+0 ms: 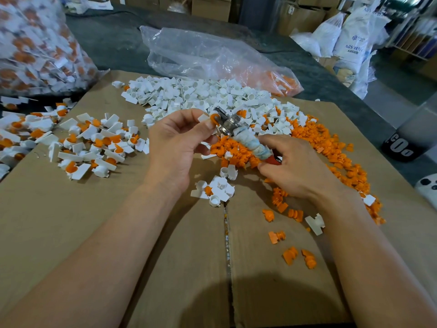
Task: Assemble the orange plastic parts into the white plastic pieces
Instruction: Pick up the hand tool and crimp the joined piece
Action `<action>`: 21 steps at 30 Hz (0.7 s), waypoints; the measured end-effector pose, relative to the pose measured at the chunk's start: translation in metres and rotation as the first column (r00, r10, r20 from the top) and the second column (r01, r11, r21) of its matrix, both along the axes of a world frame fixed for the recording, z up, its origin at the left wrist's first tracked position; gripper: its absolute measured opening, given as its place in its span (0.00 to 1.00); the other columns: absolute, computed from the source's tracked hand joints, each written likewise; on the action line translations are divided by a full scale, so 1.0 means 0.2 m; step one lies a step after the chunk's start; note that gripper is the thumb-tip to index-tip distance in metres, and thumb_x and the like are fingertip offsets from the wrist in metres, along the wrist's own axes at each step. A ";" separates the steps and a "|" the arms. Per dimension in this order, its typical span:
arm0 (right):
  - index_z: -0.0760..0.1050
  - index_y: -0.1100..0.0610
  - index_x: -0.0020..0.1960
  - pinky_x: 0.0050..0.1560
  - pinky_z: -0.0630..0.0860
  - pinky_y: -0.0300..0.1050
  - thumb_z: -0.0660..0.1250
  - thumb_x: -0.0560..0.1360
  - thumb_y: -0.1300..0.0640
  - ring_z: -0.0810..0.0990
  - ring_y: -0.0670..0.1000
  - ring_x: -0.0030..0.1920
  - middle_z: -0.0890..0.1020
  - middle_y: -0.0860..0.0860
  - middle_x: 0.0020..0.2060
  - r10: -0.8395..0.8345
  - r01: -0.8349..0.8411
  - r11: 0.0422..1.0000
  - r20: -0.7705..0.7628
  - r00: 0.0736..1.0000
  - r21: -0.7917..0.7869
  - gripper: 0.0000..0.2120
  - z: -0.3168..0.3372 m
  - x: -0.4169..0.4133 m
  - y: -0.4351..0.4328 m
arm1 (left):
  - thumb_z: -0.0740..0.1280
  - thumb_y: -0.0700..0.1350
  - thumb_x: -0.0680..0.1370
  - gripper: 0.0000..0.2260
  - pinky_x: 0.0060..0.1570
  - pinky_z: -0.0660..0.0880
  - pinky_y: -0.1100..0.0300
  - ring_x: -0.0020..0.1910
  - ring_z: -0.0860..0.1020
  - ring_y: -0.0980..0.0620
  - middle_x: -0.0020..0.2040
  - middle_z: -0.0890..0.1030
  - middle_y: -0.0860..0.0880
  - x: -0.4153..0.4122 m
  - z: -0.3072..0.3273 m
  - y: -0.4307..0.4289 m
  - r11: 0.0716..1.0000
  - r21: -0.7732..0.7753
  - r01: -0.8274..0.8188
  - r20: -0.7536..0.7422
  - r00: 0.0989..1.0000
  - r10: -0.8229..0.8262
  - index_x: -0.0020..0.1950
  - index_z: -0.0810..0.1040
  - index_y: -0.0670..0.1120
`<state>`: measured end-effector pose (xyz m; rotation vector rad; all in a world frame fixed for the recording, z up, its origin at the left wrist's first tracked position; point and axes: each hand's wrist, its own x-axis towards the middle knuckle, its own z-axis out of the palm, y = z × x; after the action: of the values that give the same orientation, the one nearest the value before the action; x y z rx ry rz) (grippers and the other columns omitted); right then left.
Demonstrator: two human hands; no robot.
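Observation:
My left hand (176, 140) pinches a white plastic piece with an orange part in it (211, 118), raised above the cardboard. My right hand (295, 164) grips the cloth-wrapped handle of a metal-headed tool (246, 136), whose head points at that piece. A heap of loose white pieces (201, 95) lies behind the hands. Loose orange parts (331, 143) spread to the right. Assembled white-and-orange pieces (94, 143) lie scattered on the left.
Flattened cardboard (165, 233) covers the work surface. A large clear bag of assembled pieces (40, 48) stands at far left. A near-empty plastic bag with some orange parts (212, 58) lies at the back. White sacks (350, 36) and boxes stand beyond the right edge.

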<state>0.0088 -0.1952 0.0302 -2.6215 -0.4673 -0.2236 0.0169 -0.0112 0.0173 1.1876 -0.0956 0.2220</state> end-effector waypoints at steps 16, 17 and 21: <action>0.76 0.55 0.52 0.35 0.68 0.41 0.65 0.69 0.64 0.74 0.48 0.36 0.77 0.49 0.36 -0.023 0.027 0.997 -0.043 0.999 0.077 0.12 0.00 -0.02 0.05 | 0.67 0.31 0.71 0.08 0.26 0.72 0.65 0.26 0.77 0.55 0.26 0.79 0.53 0.01 -0.01 -0.01 0.998 -0.032 -0.055 -0.016 0.998 0.055 0.37 0.76 0.43; 0.76 0.56 0.52 0.36 0.69 0.44 0.64 0.70 0.64 0.74 0.51 0.37 0.77 0.51 0.36 -0.019 0.023 0.997 -0.043 0.999 0.080 0.12 0.00 -0.02 0.05 | 0.67 0.30 0.71 0.08 0.26 0.72 0.65 0.26 0.77 0.55 0.26 0.79 0.52 0.01 -0.01 -0.01 0.997 -0.038 -0.061 -0.021 0.998 0.060 0.37 0.76 0.42; 0.75 0.56 0.48 0.31 0.66 0.42 0.63 0.70 0.64 0.72 0.47 0.32 0.73 0.46 0.31 -0.018 0.022 0.996 -0.046 0.999 0.082 0.08 -0.01 -0.01 0.06 | 0.66 0.29 0.71 0.08 0.28 0.74 0.65 0.25 0.77 0.54 0.25 0.78 0.52 0.02 -0.02 -0.01 0.996 -0.039 -0.086 -0.031 0.996 0.085 0.37 0.76 0.41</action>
<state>0.0059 -0.1822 0.0283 -2.5455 -0.4084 -0.1862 0.0200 -0.0134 0.0129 1.1557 -0.0142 0.2806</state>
